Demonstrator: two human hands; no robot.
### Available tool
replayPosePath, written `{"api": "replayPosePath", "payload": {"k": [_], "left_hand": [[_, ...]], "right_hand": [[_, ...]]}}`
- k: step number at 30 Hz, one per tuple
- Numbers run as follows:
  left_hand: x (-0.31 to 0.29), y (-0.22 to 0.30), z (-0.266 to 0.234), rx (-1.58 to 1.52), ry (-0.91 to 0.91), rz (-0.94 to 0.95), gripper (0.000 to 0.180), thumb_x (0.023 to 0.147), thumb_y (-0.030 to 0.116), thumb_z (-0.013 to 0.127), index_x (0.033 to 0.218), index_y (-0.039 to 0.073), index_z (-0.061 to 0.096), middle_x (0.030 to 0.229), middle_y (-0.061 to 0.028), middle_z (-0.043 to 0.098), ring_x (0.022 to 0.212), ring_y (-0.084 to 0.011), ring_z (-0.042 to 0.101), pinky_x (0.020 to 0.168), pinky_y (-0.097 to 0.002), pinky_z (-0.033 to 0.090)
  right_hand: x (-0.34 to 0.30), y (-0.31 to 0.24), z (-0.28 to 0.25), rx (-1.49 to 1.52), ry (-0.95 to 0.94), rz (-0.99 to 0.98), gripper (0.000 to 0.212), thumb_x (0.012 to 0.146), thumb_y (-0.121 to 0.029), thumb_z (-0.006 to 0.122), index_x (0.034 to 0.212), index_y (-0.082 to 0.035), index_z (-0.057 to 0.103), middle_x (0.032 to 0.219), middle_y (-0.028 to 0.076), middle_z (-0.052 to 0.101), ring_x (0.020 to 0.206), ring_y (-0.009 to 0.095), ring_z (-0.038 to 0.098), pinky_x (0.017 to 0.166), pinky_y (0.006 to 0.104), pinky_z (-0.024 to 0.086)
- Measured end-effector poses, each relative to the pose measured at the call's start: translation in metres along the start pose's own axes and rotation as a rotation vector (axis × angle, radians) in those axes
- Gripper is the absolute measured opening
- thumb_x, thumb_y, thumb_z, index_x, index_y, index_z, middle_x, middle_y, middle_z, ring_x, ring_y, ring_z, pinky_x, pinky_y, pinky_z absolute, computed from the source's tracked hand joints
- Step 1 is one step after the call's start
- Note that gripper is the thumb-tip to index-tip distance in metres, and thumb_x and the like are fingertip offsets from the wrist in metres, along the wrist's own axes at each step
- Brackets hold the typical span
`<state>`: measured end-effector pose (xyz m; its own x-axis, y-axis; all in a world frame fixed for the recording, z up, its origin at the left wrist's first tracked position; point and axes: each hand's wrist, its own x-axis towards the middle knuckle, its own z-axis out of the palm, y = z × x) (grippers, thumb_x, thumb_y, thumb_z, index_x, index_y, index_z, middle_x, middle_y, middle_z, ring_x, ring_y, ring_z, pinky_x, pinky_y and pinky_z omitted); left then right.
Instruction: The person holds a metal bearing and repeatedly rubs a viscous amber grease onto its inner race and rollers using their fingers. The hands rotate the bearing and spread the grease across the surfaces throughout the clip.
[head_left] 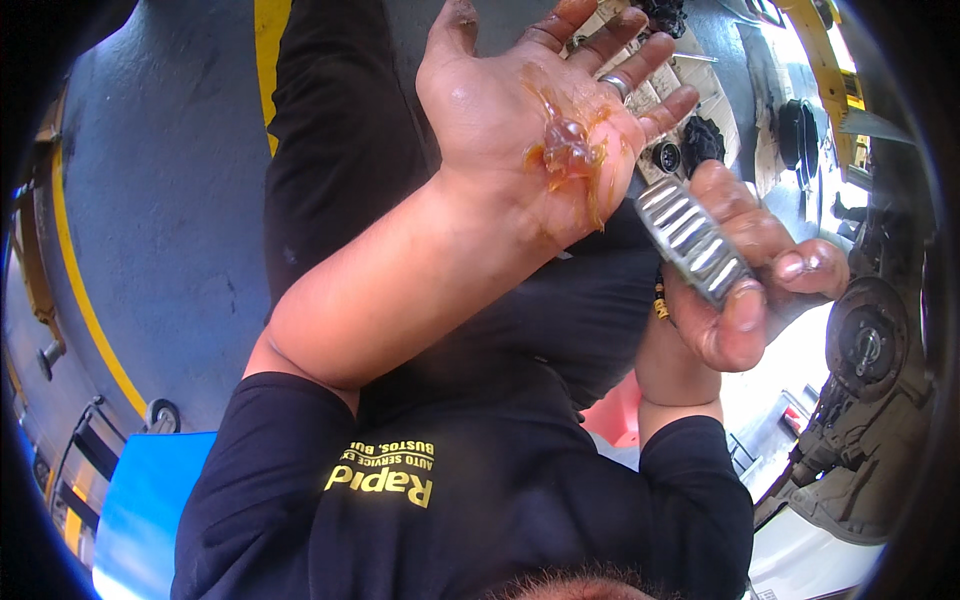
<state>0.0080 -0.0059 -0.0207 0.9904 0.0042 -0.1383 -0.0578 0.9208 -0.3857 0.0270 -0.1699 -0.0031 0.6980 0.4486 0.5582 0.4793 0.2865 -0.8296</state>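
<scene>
My left hand is held palm up in front of me, its fingers spread and darkened at the tips. A ring circles one finger. A glob of amber-brown grease lies smeared over the palm. Just to the right, my right hand grips a roller bearing between thumb and fingers. The bearing is tilted, with its row of shiny metal rollers showing. Its near left edge is close to the heel of the left palm; whether they touch I cannot tell.
Beyond my hands, black round parts and a small dark ring-shaped part lie on a pale sheet. A rusty wheel hub stands at the right. A blue panel is at lower left, near a yellow floor line.
</scene>
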Motion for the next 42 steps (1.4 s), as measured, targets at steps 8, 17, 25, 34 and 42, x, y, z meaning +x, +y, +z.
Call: {"api": "replayPosePath", "payload": {"k": [8, 17, 25, 34, 42], "left_hand": [[-0.003, -0.002, 0.002, 0.025, 0.010, -0.050, 0.061, 0.104, 0.060, 0.033, 0.118, 0.003, 0.050, 0.129, -0.0189, 0.052, 0.130, -0.0346, 0.047, 0.117, -0.0604, 0.034], [-0.011, 0.005, 0.004, 0.111, 0.043, -0.126, 0.068, 0.101, 0.065, 0.030, 0.125, 0.003, 0.046, 0.134, -0.0176, 0.049, 0.132, -0.0341, 0.044, 0.115, -0.0664, 0.031], [-0.008, 0.005, -0.008, 0.025, -0.004, -0.124, 0.072, 0.102, 0.064, 0.029, 0.133, 0.001, 0.043, 0.138, -0.0196, 0.048, 0.135, -0.0358, 0.043, 0.116, -0.0676, 0.031], [-0.004, 0.000, -0.011, 0.059, -0.040, -0.141, 0.071, 0.102, 0.063, 0.030, 0.134, 0.001, 0.042, 0.138, -0.0209, 0.047, 0.136, -0.0376, 0.043, 0.116, -0.0666, 0.032], [-0.002, -0.005, -0.015, 0.057, -0.034, -0.166, 0.070, 0.103, 0.063, 0.030, 0.135, 0.001, 0.041, 0.139, -0.0220, 0.047, 0.137, -0.0392, 0.043, 0.117, -0.0656, 0.033]], "right_hand": [[-0.002, 0.010, -0.009, -0.243, 0.141, -0.024, 0.044, 0.083, -0.022, 0.075, 0.112, -0.013, 0.042, 0.102, 0.003, 0.047, 0.086, 0.017, 0.057, 0.092, 0.0388, 0.051], [0.006, 0.001, -0.013, -0.209, -0.217, -0.032, 0.027, 0.076, -0.009, 0.073, 0.089, -0.009, 0.049, 0.085, 0.007, 0.060, 0.074, 0.025, 0.061, 0.090, 0.0460, 0.052], [0.013, -0.015, -0.018, -0.218, -0.309, 0.007, 0.034, 0.085, -0.010, 0.074, 0.099, -0.014, 0.043, 0.084, 0.011, 0.063, 0.067, 0.027, 0.059, 0.074, 0.0465, 0.051], [0.010, -0.004, -0.021, -0.299, -0.347, -0.030, 0.029, 0.099, -0.028, 0.058, 0.114, -0.015, 0.037, 0.082, 0.013, 0.062, 0.077, 0.033, 0.061, 0.091, 0.0578, 0.051], [0.022, -0.010, -0.017, -0.270, -0.370, -0.107, 0.030, 0.096, -0.034, 0.066, 0.104, -0.010, 0.051, 0.079, 0.011, 0.063, 0.068, 0.029, 0.057, 0.077, 0.0480, 0.048]]}}
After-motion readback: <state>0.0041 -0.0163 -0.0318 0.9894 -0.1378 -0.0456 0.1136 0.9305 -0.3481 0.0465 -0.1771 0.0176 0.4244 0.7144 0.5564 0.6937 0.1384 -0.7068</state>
